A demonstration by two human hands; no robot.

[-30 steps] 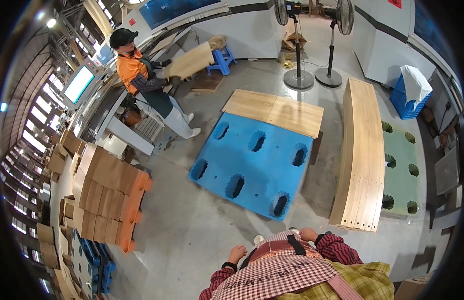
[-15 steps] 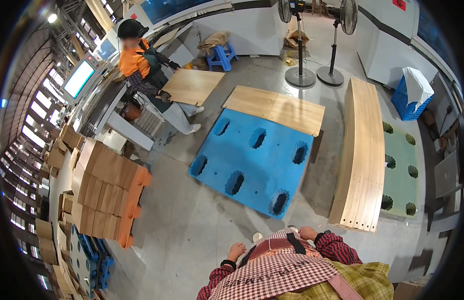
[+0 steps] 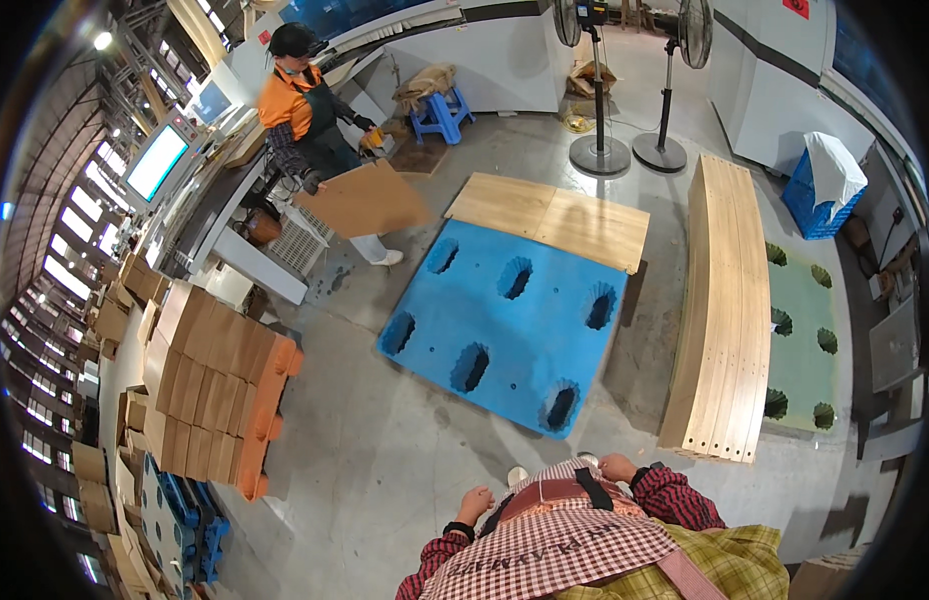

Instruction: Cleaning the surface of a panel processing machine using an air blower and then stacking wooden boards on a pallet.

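Note:
My left hand [image 3: 475, 505] hangs low in front of my body, its fingers loosely curled with nothing visible in them. Level with my waist on the other side, my right hand [image 3: 617, 467] is also curled and holds nothing I can see. Both are beside my checked apron [image 3: 545, 545] and apart from other things. Ahead on the floor lies a blue plastic pallet [image 3: 495, 320] with oval holes. Two light wooden panels [image 3: 545, 218] lie side by side along its far edge. At the far left a co-worker [image 3: 310, 120] in gloves holds a brown board [image 3: 370, 200], tilted.
Stacked brown boards [image 3: 210, 385] sit on an orange pallet [image 3: 270, 420] at left. To the right stands a long stack of wooden panels [image 3: 720, 310] on a green pallet [image 3: 805, 340]. Two floor fans [image 3: 600, 155], a blue stool [image 3: 443, 115] and a blue crate [image 3: 823, 200] stand farther back.
The co-worker has straightened and tilted the board, so its darker brown face now shows. My hands have hardly moved.

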